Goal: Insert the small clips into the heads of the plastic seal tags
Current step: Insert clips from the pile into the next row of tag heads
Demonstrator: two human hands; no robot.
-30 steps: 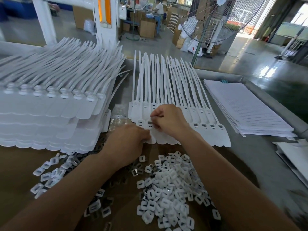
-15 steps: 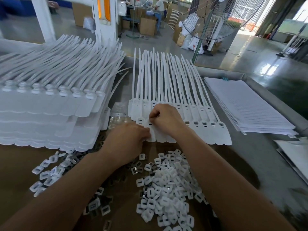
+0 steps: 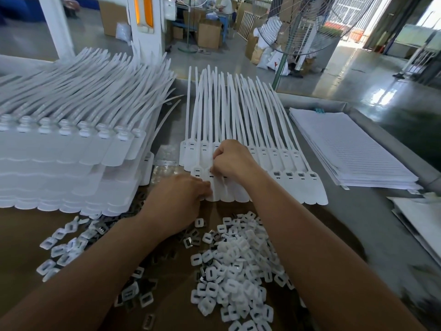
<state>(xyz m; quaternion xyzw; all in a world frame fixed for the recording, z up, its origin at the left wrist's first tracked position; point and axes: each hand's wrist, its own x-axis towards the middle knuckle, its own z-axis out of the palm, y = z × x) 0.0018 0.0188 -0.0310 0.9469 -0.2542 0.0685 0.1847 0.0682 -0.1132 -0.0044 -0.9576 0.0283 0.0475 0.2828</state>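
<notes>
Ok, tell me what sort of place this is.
Most likely a factory assembly floor: stacks of identical white seal tags, a loose heap of small clips on the workbench, and cardboard boxes on the concrete floor behind.

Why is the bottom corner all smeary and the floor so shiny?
Head view: blur smears the table's lower right corner; daylight from the open doorway glares off the polished floor; the wide lens bends lines near the edges; the clips in the middle look sharp.
</notes>
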